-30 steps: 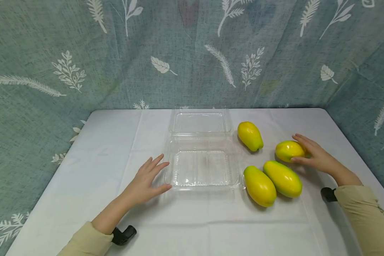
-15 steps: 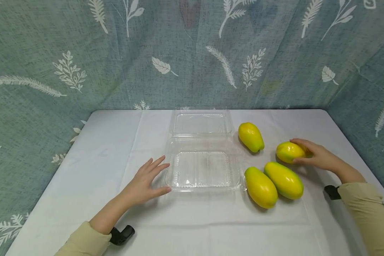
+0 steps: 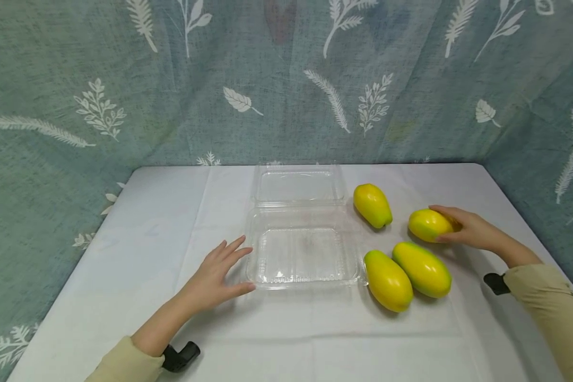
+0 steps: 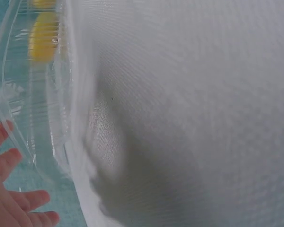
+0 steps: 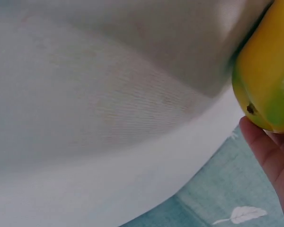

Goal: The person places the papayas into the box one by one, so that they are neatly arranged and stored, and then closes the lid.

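Roughly mid-worktop (white, cloth-covered) there's a clear rectangular plastic tray, with its hinged clear plastic lid laid open on the far side. The left of the two hands is right at the tray's left edge. Everything else is off to the right: one yellow-green oval fruit just past the tray's far right corner, a second yellow-green oval fruit further right with the right hand around its right end, then nearer in, a third yellow-green oval fruit by the tray's near right corner and a fourth yellow-green oval fruit snug on its right. Leaf-print green fabric curtain behind.
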### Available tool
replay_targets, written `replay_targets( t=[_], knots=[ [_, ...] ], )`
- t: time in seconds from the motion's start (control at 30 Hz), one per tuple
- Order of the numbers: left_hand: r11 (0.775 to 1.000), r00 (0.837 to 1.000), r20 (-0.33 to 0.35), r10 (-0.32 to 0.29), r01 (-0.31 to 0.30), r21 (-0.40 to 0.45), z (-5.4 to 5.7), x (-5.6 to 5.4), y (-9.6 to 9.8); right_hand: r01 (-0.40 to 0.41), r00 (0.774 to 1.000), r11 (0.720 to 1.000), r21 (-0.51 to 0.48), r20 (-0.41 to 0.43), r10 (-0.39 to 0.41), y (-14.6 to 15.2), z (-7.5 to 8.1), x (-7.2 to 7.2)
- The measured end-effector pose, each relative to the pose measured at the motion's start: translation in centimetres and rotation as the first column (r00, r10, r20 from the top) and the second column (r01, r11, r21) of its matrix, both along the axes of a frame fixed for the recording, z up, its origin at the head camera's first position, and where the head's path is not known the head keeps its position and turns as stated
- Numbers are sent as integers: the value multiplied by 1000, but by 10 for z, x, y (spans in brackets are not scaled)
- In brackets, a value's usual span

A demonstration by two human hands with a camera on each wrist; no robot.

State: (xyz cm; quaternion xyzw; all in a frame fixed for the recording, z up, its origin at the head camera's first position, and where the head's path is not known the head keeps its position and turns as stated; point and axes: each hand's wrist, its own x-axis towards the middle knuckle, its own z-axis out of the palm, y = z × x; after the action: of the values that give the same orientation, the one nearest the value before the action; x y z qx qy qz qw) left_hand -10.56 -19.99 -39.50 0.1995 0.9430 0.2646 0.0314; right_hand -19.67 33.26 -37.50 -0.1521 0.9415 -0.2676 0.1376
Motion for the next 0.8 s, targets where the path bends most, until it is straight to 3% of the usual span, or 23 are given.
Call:
replay_targets(
  t=[0.37, 0.8],
  knots=[
    [1000, 1000, -2, 7, -7, -4, 0, 1, 1, 31, 1000, 999, -22, -6, -31, -2, 16, -4],
    [1000, 1000, 8, 8, -8, -1, 0, 2, 0, 7, 999, 1000, -14, -39, -8, -5, 35, -7]
  ],
)
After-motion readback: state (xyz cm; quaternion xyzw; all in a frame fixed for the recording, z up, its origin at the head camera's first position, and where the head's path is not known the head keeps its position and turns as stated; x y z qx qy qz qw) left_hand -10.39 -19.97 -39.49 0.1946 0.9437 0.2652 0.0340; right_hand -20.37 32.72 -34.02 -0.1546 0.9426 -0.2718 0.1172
